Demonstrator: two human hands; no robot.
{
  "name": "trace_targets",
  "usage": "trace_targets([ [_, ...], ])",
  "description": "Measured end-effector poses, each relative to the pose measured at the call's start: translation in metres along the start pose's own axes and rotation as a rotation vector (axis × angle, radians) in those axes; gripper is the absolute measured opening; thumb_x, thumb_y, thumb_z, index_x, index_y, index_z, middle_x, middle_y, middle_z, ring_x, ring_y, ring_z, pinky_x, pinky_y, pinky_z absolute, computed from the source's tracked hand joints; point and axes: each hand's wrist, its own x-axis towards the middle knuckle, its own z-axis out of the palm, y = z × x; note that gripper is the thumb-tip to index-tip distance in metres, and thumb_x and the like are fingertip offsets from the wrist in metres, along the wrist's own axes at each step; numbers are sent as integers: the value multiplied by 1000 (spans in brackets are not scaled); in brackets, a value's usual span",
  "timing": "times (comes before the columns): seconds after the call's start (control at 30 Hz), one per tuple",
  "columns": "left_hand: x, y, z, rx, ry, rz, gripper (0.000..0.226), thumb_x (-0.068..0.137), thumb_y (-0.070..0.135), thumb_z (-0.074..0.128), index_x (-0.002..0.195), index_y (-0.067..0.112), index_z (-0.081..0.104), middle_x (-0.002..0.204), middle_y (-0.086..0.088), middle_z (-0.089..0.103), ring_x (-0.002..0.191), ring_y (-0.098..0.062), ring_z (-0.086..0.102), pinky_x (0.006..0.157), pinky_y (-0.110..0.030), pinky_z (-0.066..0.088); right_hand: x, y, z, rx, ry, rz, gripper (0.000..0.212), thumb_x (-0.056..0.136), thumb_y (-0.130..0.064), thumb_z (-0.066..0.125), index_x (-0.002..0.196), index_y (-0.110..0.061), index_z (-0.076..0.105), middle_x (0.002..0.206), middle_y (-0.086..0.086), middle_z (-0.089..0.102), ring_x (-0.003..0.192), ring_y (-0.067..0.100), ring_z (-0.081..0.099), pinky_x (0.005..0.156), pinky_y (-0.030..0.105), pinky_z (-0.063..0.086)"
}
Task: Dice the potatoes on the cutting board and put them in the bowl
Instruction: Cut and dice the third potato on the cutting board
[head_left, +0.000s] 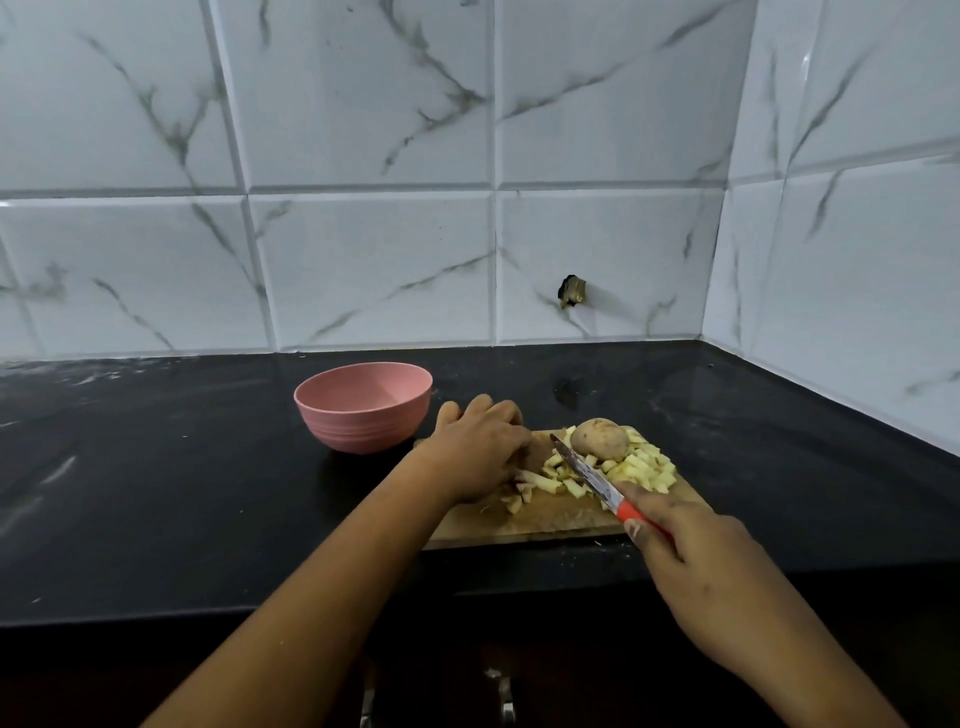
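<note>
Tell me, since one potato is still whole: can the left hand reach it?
Probably yes: the left hand rests on the board near the potato; only the knife, held by the right hand, slants between them.

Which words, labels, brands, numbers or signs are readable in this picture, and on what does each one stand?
There are none. No readable text shows on the pink bowl, the knife, the cutting board, the wall tiles or the black counter.
</note>
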Motion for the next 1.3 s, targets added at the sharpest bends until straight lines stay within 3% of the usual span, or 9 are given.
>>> trace_targets([
  [0.27, -19, -8, 1, 19, 124, -59, 14, 101, 28, 39, 112, 26, 48, 127, 6, 44, 117, -15, 34, 92, -35, 23, -9, -10, -6, 25, -30, -54, 40, 101, -37, 38, 141, -47, 37, 76, -20, 43, 60, -3, 41, 51, 15, 34],
  [0.4, -34, -26, -4, -84, 282, -235, 8, 100, 28, 42, 106, 28, 47, 114, 8, 57, 110, -15, 43, 85, -35, 22, -13, -17, -3, 38, -107, -110, 38, 100, -41, 41, 136, -52, 43, 101, -23, 58, 87, -3, 56, 73, 18, 48],
  [0.5, -48, -32, -6, -226, 405, -339, 12, 100, 29, 41, 103, 29, 52, 105, 11, 60, 105, -13, 45, 81, -34, 20, -10, -30, 4, -48, -187, -151, 38, 99, -42, 42, 136, -52, 40, 126, -23, 54, 111, 0, 52, 91, 23, 47],
  [0.63, -59, -23, 3, -453, 468, -446, 8, 95, 28, 52, 89, 33, 53, 85, 21, 55, 94, -4, 47, 79, -32, 21, 8, -30, 8, -209, -135, -112, 38, 101, -39, 37, 138, -48, 41, 108, -16, 61, 89, 3, 57, 74, 24, 51],
  [0.73, -62, -12, 16, -573, 387, -502, 14, 92, 31, 57, 79, 34, 53, 82, 22, 57, 95, -4, 54, 80, -31, 27, 18, -22, 6, -280, -74, -64, 40, 101, -39, 35, 139, -50, 40, 115, -13, 62, 97, 8, 58, 78, 29, 52],
  [0.83, -61, 0, 26, -566, 342, -515, 8, 92, 35, 56, 85, 33, 56, 100, 17, 60, 102, -8, 54, 79, -31, 26, 20, -19, 5, -244, -67, -40, 40, 101, -39, 36, 140, -50, 39, 118, -12, 60, 98, 9, 56, 79, 29, 51],
  [0.93, -58, 6, 27, -552, 376, -533, 6, 93, 35, 54, 92, 32, 60, 105, 15, 61, 103, -9, 54, 79, -31, 24, 17, -19, 7, -197, -69, -66, 40, 102, -38, 37, 140, -47, 40, 117, -13, 59, 91, 7, 53, 79, 28, 51],
  [1.1, -53, 13, 30, -443, 415, -514, 10, 91, 37, 57, 95, 32, 65, 96, 17, 55, 103, -7, 46, 76, -31, 23, 13, -22, 9, -223, -51, -64, 40, 102, -37, 35, 142, -44, 38, 121, -14, 58, 97, 4, 54, 79, 24, 50],
  [1.3, -51, 11, 32, -536, 372, -535, 11, 89, 43, 60, 92, 35, 68, 81, 18, 47, 92, -2, 37, 77, -32, 22, 5, -30, 17, -225, -8, -146, 42, 102, -38, 32, 143, -48, 32, 95, -18, 56, 73, 0, 50, 57, 17, 40],
])
